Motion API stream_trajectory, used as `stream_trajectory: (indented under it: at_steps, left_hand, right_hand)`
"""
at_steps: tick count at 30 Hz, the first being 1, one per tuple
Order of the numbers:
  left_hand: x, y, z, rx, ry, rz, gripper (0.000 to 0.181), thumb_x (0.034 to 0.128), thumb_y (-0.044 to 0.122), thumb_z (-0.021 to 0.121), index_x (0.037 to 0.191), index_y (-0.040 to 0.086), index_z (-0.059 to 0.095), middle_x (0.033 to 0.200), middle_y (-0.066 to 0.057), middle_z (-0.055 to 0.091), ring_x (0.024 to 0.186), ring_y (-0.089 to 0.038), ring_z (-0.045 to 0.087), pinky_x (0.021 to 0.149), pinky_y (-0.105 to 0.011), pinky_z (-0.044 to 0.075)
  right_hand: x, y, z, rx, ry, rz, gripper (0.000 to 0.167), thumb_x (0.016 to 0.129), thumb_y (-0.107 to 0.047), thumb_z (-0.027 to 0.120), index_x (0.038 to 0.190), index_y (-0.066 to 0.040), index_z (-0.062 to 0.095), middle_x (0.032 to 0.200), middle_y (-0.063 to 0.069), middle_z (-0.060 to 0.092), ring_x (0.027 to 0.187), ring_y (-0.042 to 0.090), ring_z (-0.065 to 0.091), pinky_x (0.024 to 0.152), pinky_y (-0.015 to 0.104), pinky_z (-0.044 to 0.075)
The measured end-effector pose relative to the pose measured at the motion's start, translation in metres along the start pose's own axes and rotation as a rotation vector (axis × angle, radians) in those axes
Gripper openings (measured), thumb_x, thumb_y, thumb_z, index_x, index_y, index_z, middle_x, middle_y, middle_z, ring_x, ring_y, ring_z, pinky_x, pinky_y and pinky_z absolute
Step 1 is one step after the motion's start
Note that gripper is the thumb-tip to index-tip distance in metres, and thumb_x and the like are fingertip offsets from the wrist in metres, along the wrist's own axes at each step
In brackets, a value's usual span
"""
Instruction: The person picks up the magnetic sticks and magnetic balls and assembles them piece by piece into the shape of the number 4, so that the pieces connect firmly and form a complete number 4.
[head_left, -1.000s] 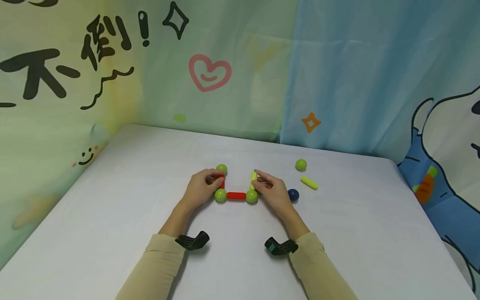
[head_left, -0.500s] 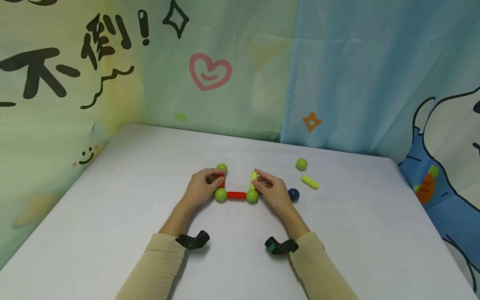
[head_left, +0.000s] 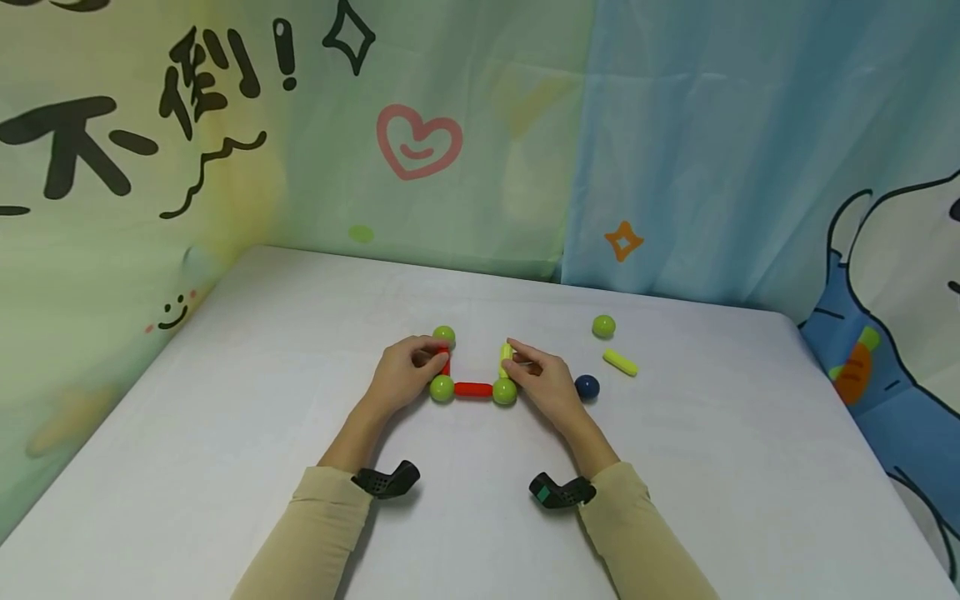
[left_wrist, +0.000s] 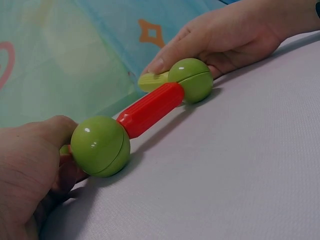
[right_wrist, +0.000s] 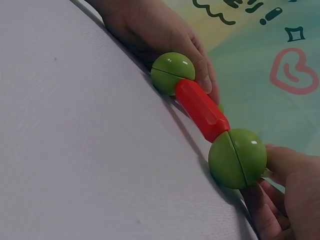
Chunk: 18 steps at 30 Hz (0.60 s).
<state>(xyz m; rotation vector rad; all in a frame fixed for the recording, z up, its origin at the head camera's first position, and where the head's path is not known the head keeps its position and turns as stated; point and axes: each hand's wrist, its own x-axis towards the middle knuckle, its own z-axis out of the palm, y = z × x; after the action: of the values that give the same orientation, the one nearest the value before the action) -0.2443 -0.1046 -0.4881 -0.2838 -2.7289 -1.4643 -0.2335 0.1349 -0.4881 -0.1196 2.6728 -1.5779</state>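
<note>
Red crossbar rod [head_left: 473, 389] bridging the near-left green ball [head_left: 442, 388] and near-right green ball [head_left: 505, 391] on the white table [head_left: 465, 533], and barely anything has shifted this past second! Left hand [head_left: 407, 367] pinches the red side rod [head_left: 446, 367], the far-left green ball [head_left: 444, 335] beyond it; well apart from it, the right hand [head_left: 547, 379] pinches the upper yellow rod [head_left: 505, 360] against the near-right one. Same grips, same U: no progress since, as I judge it. Navy ball [head_left: 587, 387], loose green ball [head_left: 603, 326] and loose yellow rod [head_left: 620, 362] lie unmoved, rightward.
</note>
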Motion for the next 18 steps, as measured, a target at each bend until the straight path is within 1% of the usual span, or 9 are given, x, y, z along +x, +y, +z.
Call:
stream_trajectory:
  at_steps: [5, 9, 13, 18]
  left_hand:
    - [0.0002, -0.0003, 0.0004, 0.001, 0.003, 0.004, 0.025, 0.0908, 0.025, 0.064, 0.114, 0.016, 0.068, 0.105, -0.002, 0.066, 0.086, -0.016, 0.059, 0.076, -0.028, 0.047]
    - [0.0003, -0.0008, 0.0009, 0.0, 0.003, 0.006, 0.025, 0.0907, 0.025, 0.064, 0.114, 0.016, 0.068, 0.105, -0.002, 0.066, 0.086, -0.016, 0.059, 0.076, -0.028, 0.047]
    - [0.0005, -0.0011, 0.0009, -0.003, 0.002, 0.005, 0.025, 0.0907, 0.024, 0.064, 0.113, 0.016, 0.068, 0.104, -0.002, 0.066, 0.086, -0.016, 0.059, 0.076, -0.028, 0.047]
    - [0.0002, -0.0007, 0.0003, -0.002, 0.001, 0.007, 0.025, 0.0909, 0.024, 0.064, 0.114, 0.016, 0.068, 0.104, -0.002, 0.066, 0.086, -0.016, 0.059, 0.076, -0.028, 0.047]
  right_hand:
    - [0.0011, 0.0015, 0.0014, 0.005, 0.007, -0.024, 0.047, 0.091, -0.032, 0.064, 0.135, -0.018, 0.055, 0.115, 0.01, 0.064, 0.098, 0.019, 0.06, 0.082, 0.025, 0.048]
    - [0.0016, 0.0018, 0.0021, 0.0, 0.016, -0.013, 0.045, 0.09, -0.032, 0.065, 0.132, -0.016, 0.056, 0.113, 0.009, 0.064, 0.095, 0.018, 0.06, 0.08, 0.021, 0.048]
    - [0.0021, 0.0018, 0.0022, -0.026, 0.017, 0.0, 0.044, 0.09, -0.033, 0.065, 0.13, -0.017, 0.058, 0.113, 0.007, 0.065, 0.096, 0.018, 0.06, 0.083, 0.026, 0.049]
    - [0.002, 0.0012, 0.0021, -0.048, 0.013, -0.003, 0.044, 0.091, -0.033, 0.064, 0.13, -0.017, 0.058, 0.114, 0.007, 0.065, 0.099, 0.019, 0.06, 0.087, 0.032, 0.049]
